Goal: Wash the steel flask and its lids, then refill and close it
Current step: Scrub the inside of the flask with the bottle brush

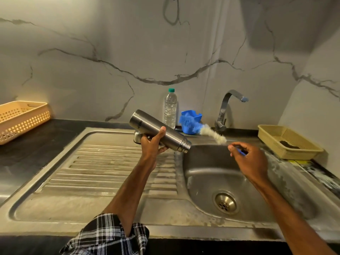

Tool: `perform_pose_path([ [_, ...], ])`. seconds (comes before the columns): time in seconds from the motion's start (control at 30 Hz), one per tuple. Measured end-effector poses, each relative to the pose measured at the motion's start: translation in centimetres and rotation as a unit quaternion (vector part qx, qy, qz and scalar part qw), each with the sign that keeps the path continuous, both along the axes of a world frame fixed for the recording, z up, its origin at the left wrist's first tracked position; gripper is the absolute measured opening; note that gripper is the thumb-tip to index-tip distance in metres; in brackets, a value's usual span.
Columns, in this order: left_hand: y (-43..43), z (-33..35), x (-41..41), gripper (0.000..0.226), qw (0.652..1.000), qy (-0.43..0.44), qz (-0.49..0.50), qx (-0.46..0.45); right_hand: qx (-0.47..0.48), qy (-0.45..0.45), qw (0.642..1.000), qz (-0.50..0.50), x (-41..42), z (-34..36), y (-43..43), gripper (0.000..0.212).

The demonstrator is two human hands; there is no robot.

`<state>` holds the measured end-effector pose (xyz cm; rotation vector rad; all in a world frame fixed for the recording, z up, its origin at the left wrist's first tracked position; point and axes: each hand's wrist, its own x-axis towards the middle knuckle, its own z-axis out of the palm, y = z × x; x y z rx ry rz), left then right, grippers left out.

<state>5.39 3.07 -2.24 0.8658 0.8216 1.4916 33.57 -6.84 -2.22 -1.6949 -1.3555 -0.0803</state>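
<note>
Flask [158, 130] is held in air, tilted, base up-left, open threaded mouth down-right, just past the left rim of the sink basin [206, 173]. Mouth is above the basin rim, not touching it. Basin below and to the right is open down to the drain [226, 202]. The ribbed drainboard [103, 162] lies left of and under the flask.

Left hand [152, 143] grips the flask mid-body from below, thumb over the top, fingers wrapped under; forearm rises from a checked sleeve [110, 234].

Right hand [248, 161] is over the basin, pinching the blue handle of a brush [214, 134] between thumb and fingertips, other fingers curled. The white bristles point up-left, apart from the flask mouth, near a blue holder [191, 121].

A steel lid [137, 138] sits on the drainboard, partly hidden behind the left hand.

Back edge: water bottle [170, 109], tap [228, 107]. A yellow tray [294, 153] stands right of the basin; a beige basket [22, 118] stands on the dark tabletop [36, 142] far left.
</note>
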Motion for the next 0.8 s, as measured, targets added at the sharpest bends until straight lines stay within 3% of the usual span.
perform_pose_path([
  [0.23, -0.2, 0.5, -0.3, 0.034, 1.000, -0.016, -0.018, -0.013, 0.052, 0.012, 0.999, 0.005, -0.8, 5.7, 3.9, 0.018],
  [0.33, -0.4, 0.7, -0.6, 0.038, 0.999, -0.020, -0.026, -0.024, 0.007, 0.068, 0.996, 0.048, -2.7, 4.2, 3.3, 0.013],
  [0.43, -0.7, 0.9, -0.6, 0.057, 0.996, -0.035, -0.075, -0.041, -0.022, 0.139, 0.988, 0.061, -4.4, 1.1, 2.2, 0.011],
  [0.6, -1.9, 0.8, 1.7, 0.070, 0.975, -0.083, -0.188, -0.086, -0.032, 0.322, 0.941, 0.100, -4.9, -0.6, 1.7, 0.015],
  [0.8, -2.1, 0.8, 3.2, 0.054, 0.954, -0.082, -0.276, -0.087, -0.041, 0.379, 0.913, 0.145, -3.7, -0.1, 0.7, 0.022],
])
